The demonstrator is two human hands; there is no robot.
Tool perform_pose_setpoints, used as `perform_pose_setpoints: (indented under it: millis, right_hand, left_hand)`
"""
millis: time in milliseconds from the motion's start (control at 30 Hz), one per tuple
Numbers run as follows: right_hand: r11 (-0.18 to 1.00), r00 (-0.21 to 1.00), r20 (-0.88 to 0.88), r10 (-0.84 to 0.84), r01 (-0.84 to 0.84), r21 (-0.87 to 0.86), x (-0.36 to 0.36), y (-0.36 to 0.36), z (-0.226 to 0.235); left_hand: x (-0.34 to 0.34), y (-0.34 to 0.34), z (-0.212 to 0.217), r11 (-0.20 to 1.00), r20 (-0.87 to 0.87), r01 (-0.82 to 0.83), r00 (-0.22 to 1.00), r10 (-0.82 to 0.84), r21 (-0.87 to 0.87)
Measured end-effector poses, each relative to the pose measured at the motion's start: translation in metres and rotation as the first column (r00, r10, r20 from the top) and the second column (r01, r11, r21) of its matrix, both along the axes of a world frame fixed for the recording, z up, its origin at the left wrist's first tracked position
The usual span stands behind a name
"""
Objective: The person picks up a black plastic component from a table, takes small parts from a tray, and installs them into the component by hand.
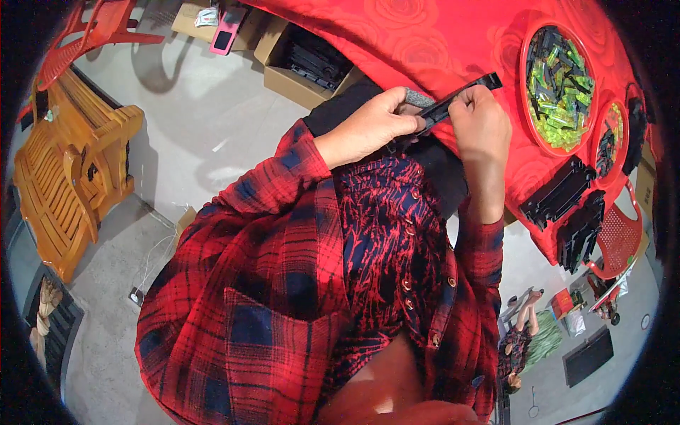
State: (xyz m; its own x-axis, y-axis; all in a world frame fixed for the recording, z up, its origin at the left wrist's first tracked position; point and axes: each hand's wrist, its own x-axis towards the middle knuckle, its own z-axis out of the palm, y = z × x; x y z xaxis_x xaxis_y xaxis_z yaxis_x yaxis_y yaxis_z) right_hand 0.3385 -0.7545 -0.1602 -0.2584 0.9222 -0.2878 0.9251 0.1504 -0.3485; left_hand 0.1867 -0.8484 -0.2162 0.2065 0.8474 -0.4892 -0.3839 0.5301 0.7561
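A long black plastic strip slants over my lap, beside the edge of the red-covered table. Its near end is gripped in my left hand, thumb on top. Along the strip, closer to its far end, my right hand has curled fingers pressed on it. Whether a small part sits under those fingers is hidden. Next to my left fingertips shows a patch of grey, rough-looking material; I cannot tell what it belongs to.
On the table to the right stand a red basket of yellow-green and black small pieces and a smaller red basket. Stacks of black plastic parts lie nearby. A cardboard box holds black parts. A wooden chair stands left.
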Motion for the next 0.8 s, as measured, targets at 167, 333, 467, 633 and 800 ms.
perform_pose_setpoints:
  millis: [167, 333, 467, 633, 800]
  right_hand:
    - [0.999, 0.998, 0.044, 0.042, -0.042, 0.0, -0.011, 0.006, 0.006]
    - [0.997, 0.994, 0.083, 0.07, -0.073, 0.033, -0.013, 0.007, 0.004]
    - [0.996, 0.989, 0.129, 0.076, -0.082, 0.04, -0.013, 0.007, 0.004]
    - [0.992, 0.976, 0.187, 0.109, -0.118, 0.036, -0.015, 0.005, 0.006]
    - [0.991, 0.954, 0.274, 0.122, -0.134, 0.026, -0.02, 0.005, 0.01]
  left_hand:
    - [0.005, 0.0, -0.004, 0.997, 0.061, -0.073, 0.995, 0.073, -0.001]
    - [0.008, 0.004, -0.004, 1.0, -0.238, 0.017, 0.971, -0.018, -0.002]
    - [0.009, 0.008, 0.003, 0.996, -0.274, 0.053, 0.959, -0.07, -0.07]
    - [0.013, 0.007, 0.008, 0.998, -0.401, 0.027, 0.915, -0.045, -0.05]
    - [0.013, 0.008, 0.013, 0.998, -0.493, 0.055, 0.868, -0.057, -0.02]
